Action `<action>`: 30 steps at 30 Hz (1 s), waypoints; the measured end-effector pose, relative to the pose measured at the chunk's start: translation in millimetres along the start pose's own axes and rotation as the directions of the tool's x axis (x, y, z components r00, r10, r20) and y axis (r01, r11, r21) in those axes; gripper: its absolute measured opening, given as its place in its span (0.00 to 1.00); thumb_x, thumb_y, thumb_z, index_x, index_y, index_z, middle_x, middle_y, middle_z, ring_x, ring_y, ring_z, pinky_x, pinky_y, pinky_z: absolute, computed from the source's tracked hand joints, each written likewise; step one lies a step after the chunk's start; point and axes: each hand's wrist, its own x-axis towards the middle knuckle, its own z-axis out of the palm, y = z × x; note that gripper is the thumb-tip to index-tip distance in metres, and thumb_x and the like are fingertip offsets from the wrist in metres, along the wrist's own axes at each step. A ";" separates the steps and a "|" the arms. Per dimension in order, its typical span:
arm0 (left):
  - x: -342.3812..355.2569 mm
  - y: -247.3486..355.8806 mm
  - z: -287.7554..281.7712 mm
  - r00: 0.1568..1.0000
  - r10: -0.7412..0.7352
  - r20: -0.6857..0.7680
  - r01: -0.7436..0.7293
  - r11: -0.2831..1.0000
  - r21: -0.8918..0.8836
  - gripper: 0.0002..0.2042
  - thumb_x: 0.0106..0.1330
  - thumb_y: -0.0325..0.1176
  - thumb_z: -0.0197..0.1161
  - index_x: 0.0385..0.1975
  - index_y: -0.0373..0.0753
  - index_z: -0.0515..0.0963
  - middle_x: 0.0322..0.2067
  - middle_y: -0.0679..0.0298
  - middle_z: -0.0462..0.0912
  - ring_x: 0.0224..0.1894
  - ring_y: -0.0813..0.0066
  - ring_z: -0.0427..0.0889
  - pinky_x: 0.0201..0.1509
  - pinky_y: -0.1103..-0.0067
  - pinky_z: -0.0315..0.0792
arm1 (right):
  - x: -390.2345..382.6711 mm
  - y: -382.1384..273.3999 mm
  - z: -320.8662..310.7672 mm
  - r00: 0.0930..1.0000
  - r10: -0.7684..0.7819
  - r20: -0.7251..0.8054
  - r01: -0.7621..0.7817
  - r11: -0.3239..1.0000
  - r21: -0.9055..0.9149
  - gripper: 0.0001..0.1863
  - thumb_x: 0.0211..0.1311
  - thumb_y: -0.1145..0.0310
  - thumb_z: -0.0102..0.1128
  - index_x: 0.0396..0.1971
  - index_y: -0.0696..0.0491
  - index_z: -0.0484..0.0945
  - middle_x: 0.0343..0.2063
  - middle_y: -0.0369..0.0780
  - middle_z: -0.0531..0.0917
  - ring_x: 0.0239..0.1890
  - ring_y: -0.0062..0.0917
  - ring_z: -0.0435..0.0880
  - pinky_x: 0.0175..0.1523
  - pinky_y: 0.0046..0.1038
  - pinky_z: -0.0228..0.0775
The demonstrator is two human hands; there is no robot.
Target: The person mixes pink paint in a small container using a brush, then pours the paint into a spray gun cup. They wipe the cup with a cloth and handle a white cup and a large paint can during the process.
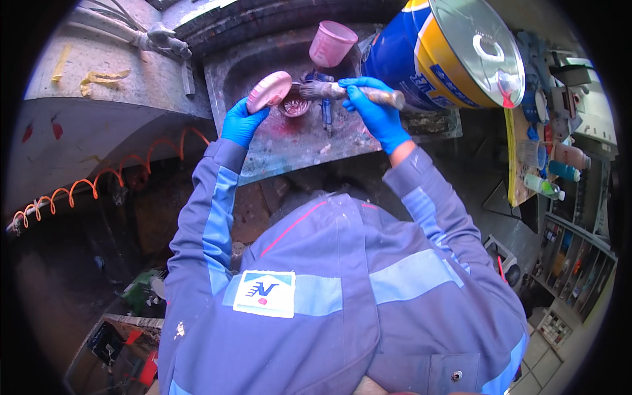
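Both my hands wear blue gloves over a stained metal basin (359, 139). My left hand (243, 122) is closed on a pink round lid (270, 91), tilted with its disc face toward me. In my right hand (376, 112) is a paintbrush (388, 99), gripped by its worn handle, its bristles pointing left. The bristle end lies over an open round cup (293, 106) streaked pink inside, near the lid. Beside the cup is a metal and blue tool (326, 115), perhaps a spray gun, partly hidden by the brush.
A pink translucent plastic cup (331, 43) stands at the basin's back. A large blue and yellow drum (408, 59) with a silver top rises at the right. An orange coiled hose (95, 184) hangs at the left, below a grey ledge (145, 82). Bottles (545, 187) stand farther right.
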 end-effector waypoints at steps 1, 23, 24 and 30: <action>0.2 0.0 0.5 0.998 0.068 -0.017 -0.068 0.997 -0.041 0.19 0.59 0.28 0.70 0.51 0.35 0.77 0.42 0.63 0.82 0.43 0.72 0.82 0.48 0.74 0.79 | -2.0 2.8 -0.6 0.997 -0.082 -0.016 0.083 0.987 0.135 0.10 0.65 0.73 0.57 0.43 0.59 0.81 0.39 0.40 0.85 0.32 0.19 0.83 0.42 0.21 0.78; -13.5 13.6 24.5 0.723 -0.670 0.167 0.410 0.222 -0.885 0.14 0.65 0.38 0.53 0.47 0.42 0.78 0.36 0.61 0.83 0.39 0.63 0.81 0.52 0.62 0.71 | -34.9 6.3 2.7 0.977 -0.213 0.001 0.206 0.946 0.249 0.10 0.64 0.74 0.58 0.44 0.59 0.80 0.45 0.42 0.83 0.38 0.22 0.84 0.46 0.25 0.78; -12.4 14.7 27.9 0.737 -0.641 0.215 0.433 0.204 -0.878 0.14 0.66 0.38 0.53 0.47 0.42 0.78 0.35 0.61 0.82 0.38 0.63 0.81 0.52 0.63 0.72 | -36.9 7.4 2.8 0.959 -0.280 0.031 0.268 0.942 0.203 0.10 0.63 0.75 0.59 0.44 0.59 0.80 0.44 0.42 0.83 0.39 0.23 0.84 0.47 0.25 0.78; -7.9 17.7 34.7 0.738 -0.610 0.287 0.467 0.156 -0.870 0.14 0.66 0.39 0.54 0.47 0.43 0.78 0.33 0.62 0.82 0.37 0.65 0.81 0.49 0.62 0.71 | -39.4 20.1 9.2 0.945 -0.302 0.129 0.285 0.949 0.135 0.11 0.60 0.77 0.61 0.44 0.58 0.81 0.44 0.41 0.84 0.43 0.23 0.83 0.50 0.26 0.77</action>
